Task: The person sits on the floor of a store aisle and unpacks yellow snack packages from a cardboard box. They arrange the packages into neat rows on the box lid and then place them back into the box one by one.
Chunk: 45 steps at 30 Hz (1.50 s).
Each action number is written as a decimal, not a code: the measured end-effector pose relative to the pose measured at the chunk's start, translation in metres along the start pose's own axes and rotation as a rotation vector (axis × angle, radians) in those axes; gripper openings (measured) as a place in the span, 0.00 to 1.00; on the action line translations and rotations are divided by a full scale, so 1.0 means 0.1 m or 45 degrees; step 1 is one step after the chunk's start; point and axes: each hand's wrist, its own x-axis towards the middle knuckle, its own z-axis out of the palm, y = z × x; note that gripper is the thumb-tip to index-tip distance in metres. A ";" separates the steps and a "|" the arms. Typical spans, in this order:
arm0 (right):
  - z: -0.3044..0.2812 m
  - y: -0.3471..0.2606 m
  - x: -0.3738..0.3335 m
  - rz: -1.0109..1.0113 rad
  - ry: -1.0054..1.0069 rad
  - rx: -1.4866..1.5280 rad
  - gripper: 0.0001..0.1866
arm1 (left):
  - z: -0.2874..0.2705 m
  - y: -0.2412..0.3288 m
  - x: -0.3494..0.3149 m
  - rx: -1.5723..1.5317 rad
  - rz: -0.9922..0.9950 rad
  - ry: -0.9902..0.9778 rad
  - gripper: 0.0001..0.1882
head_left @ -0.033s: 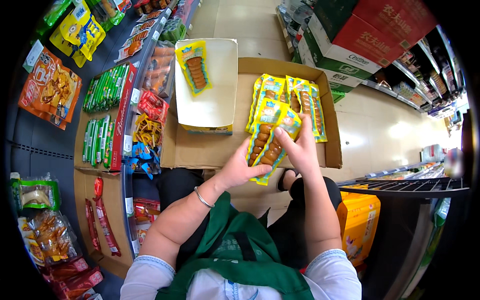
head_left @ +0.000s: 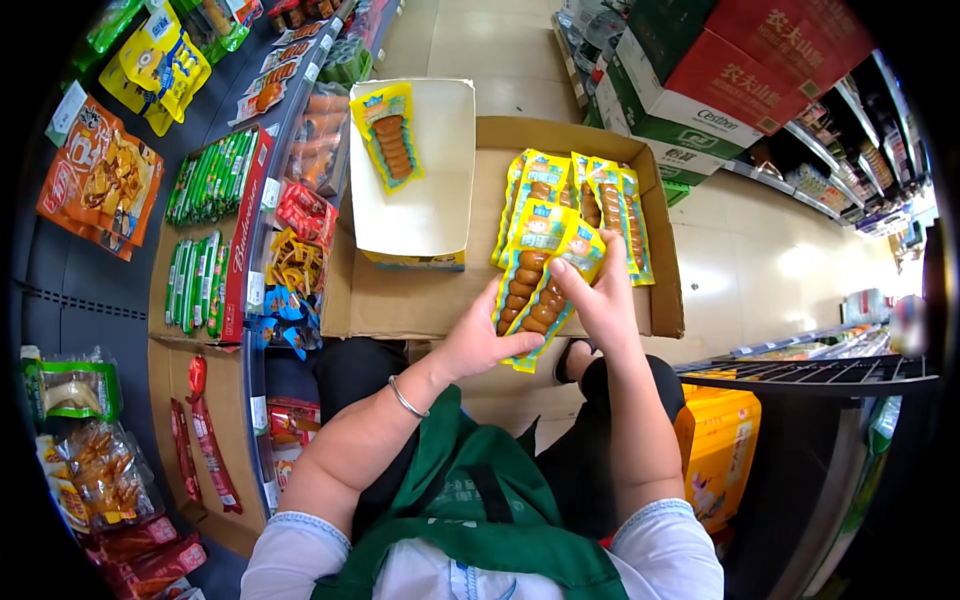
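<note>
Two yellow snack packets (head_left: 535, 290) with clear fronts, showing brown rounded pieces strung like sausages, overlap between my hands. My left hand (head_left: 483, 335) is closed on their lower left edge, thumb across the front. On the right side, my right hand (head_left: 600, 305) grips them too, its thumb pressed on the front. Behind them, several similar yellow packets (head_left: 637, 225) lie in the shallow brown cardboard box (head_left: 500, 135). A white-lined carton (head_left: 440, 190) stands in the box's left part, with one yellow packet (head_left: 390, 140) inside.
At left, a shelf holds a red box (head_left: 240, 240) of green-wrapped sticks, red-wrapped sausages (head_left: 210, 440) and an orange snack bag (head_left: 100, 175). Stacked red and green cartons (head_left: 740, 75) stand at far right. A black wire rack (head_left: 830, 370) and a yellow-orange box (head_left: 722, 440) are at right.
</note>
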 end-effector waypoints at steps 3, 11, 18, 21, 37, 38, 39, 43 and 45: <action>0.03 0.05 -0.06 -0.033 0.051 0.352 0.46 | 0.07 0.03 -0.01 -0.026 -0.050 0.071 0.35; 0.05 0.09 -0.11 0.052 0.006 0.504 0.42 | 0.01 -0.08 0.07 -0.054 0.168 0.249 0.19; -0.34 0.14 0.51 -0.331 0.325 -0.515 0.21 | -0.06 -0.08 0.03 0.028 -0.045 0.244 0.20; -0.23 0.09 0.40 -0.470 0.345 -0.635 0.14 | -0.08 -0.08 0.01 -0.027 -0.025 0.248 0.22; 0.25 0.10 -0.13 0.065 -0.114 -0.091 0.11 | 0.02 0.02 0.09 -0.047 0.273 0.257 0.34; 0.25 0.08 -0.12 0.115 -0.076 0.018 0.10 | 0.03 0.02 0.10 0.018 0.315 0.261 0.35; 0.17 0.11 -0.07 0.055 -0.042 -0.021 0.09 | -0.01 0.07 0.00 -0.102 0.071 0.105 0.38; -0.21 -0.06 0.27 0.084 0.137 -0.152 0.11 | -0.08 0.04 0.00 0.098 -0.081 0.038 0.42; -0.43 0.08 0.41 -0.182 0.411 -0.372 0.09 | -0.06 0.01 0.03 0.158 -0.055 -0.035 0.40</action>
